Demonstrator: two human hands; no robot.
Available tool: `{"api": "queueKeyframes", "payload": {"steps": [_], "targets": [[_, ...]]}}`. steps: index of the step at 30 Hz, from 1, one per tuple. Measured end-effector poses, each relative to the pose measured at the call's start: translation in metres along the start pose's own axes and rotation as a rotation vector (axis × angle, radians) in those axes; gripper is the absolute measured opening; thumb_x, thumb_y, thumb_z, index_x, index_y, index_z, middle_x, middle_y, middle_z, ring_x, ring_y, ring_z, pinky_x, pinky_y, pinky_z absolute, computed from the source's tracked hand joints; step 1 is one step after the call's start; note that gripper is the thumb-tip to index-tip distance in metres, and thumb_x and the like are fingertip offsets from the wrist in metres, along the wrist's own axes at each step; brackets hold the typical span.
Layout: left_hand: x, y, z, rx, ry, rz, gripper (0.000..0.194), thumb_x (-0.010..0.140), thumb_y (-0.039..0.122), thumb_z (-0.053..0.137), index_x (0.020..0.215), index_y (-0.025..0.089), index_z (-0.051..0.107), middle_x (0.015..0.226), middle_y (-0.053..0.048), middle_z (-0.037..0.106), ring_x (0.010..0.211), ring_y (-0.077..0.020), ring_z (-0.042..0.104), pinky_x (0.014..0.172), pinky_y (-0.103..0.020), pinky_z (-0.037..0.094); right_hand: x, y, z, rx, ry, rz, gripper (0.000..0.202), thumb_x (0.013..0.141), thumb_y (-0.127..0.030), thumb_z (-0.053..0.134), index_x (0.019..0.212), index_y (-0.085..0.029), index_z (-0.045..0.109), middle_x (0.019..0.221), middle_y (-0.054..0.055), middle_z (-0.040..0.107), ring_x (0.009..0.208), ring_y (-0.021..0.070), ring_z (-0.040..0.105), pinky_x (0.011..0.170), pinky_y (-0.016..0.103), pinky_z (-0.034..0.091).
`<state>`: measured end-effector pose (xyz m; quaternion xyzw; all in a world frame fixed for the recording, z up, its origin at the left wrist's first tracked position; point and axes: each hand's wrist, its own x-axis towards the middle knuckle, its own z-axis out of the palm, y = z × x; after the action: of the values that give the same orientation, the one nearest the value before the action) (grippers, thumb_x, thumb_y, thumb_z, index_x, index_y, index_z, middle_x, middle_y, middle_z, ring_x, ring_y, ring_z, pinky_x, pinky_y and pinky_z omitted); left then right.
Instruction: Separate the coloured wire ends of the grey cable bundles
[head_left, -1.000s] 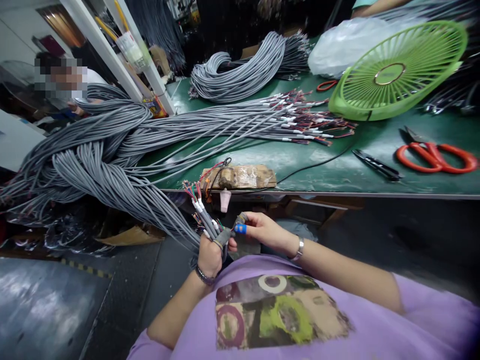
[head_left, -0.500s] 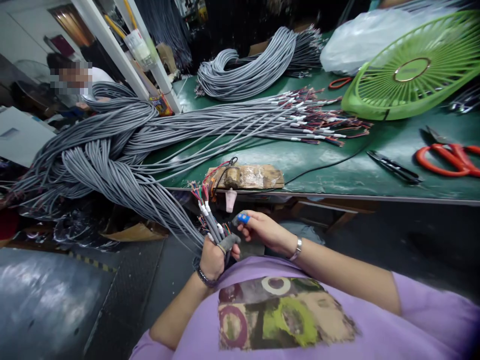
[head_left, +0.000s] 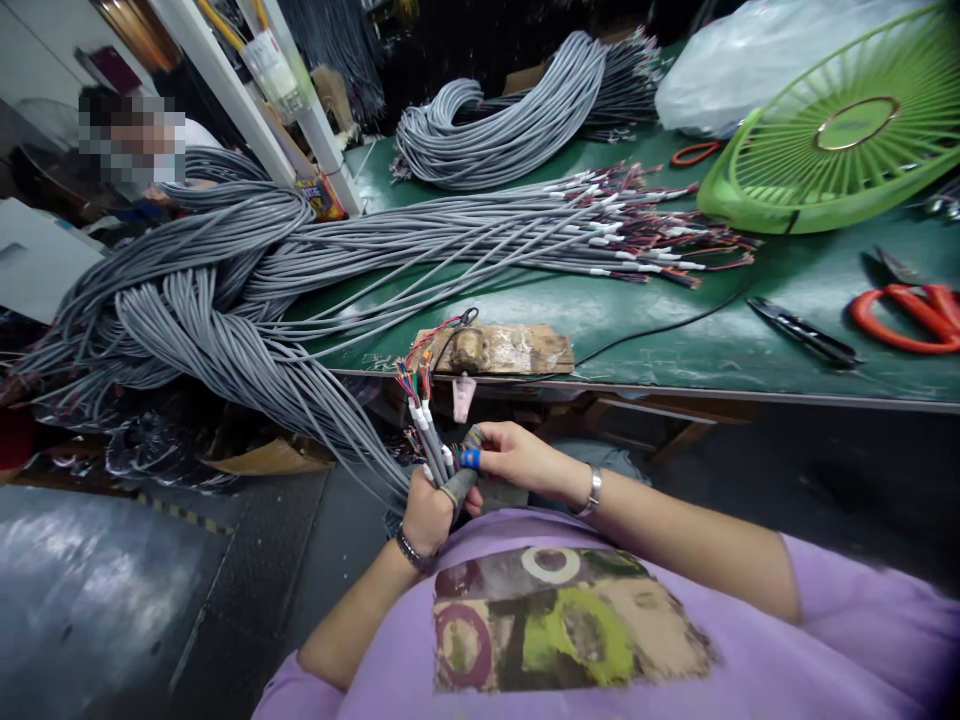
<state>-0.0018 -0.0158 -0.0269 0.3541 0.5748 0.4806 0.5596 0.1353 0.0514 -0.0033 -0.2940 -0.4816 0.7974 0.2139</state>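
Observation:
Grey cables (head_left: 433, 440) with white-banded ends and thin coloured wires stand up out of my left hand (head_left: 429, 515), which is closed around them below the bench edge. Grey covers sit on some of its fingers. My right hand (head_left: 517, 458) is at the cable ends, with thumb and forefinger pinched together; a blue band wraps one finger. What lies between those fingertips is too small to make out. Just beyond my hands, a wooden block (head_left: 525, 350) wrapped in clear tape rests at the bench edge, with a pink piece (head_left: 463, 398) hanging below it.
Long grey cables (head_left: 420, 235) cross the green bench (head_left: 675, 345), and a coiled bundle (head_left: 502, 130) lies behind. To the right are black snips (head_left: 806, 333), red-handled scissors (head_left: 911, 318) and a green fan cover (head_left: 847, 130). Another person (head_left: 135, 135) is at the far left.
My right hand has moved left and closed in on the cable ends beside my left hand. The view has shifted slightly, while my left hand still holds the cables.

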Motion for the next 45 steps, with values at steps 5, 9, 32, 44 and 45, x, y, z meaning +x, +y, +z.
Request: {"api": "queueKeyframes", "payload": {"steps": [5,9,32,44,45], "targets": [[0.005,0.003,0.003,-0.086,0.076,0.031,0.030,0.068,0.041,0.071,0.060,0.014,0.061,0.047,-0.001,0.060,0.039,-0.0114,0.053,0.041,-0.023,0.046,-0.002,0.003,-0.004,-0.030,0.121,-0.059,0.037,0.066,-0.049,0.071,0.069,-0.018,0.051,0.052,-0.004,0.056,0.048,0.0090,0.046,0.048,0.023,0.032],[0.007,0.009,0.003,-0.180,0.130,0.041,0.028,0.067,0.039,0.072,0.060,0.013,0.061,0.047,0.000,0.059,0.039,-0.0098,0.053,0.041,-0.021,0.044,-0.002,0.009,-0.009,-0.003,0.200,-0.100,0.039,0.060,-0.048,0.076,0.070,-0.015,0.058,0.061,-0.003,0.055,0.052,0.0069,0.042,0.051,0.023,0.034],[0.002,0.008,-0.003,-0.239,0.096,0.030,0.023,0.065,0.034,0.073,0.062,0.012,0.065,0.045,0.001,0.058,0.038,-0.0089,0.052,0.039,-0.019,0.043,-0.005,0.009,-0.013,0.180,0.193,0.015,0.025,0.062,-0.033,0.072,0.076,-0.016,0.060,0.070,-0.001,0.059,0.056,0.0075,0.048,0.055,0.023,0.040],[-0.002,0.004,-0.004,-0.124,0.035,0.042,0.025,0.068,0.034,0.071,0.059,0.013,0.060,0.044,0.001,0.058,0.036,-0.0097,0.051,0.039,-0.020,0.044,0.005,0.004,0.012,0.107,0.000,-0.062,0.037,0.068,-0.049,0.071,0.073,-0.019,0.050,0.049,-0.003,0.059,0.047,0.0152,0.056,0.053,0.029,0.043],[-0.003,0.004,-0.004,-0.133,0.041,0.037,0.025,0.068,0.034,0.071,0.060,0.012,0.060,0.045,0.000,0.058,0.037,-0.0097,0.052,0.039,-0.020,0.044,0.005,0.005,0.011,0.102,0.023,-0.066,0.037,0.067,-0.049,0.072,0.072,-0.018,0.051,0.050,-0.002,0.059,0.049,0.0145,0.057,0.054,0.028,0.042]]}}
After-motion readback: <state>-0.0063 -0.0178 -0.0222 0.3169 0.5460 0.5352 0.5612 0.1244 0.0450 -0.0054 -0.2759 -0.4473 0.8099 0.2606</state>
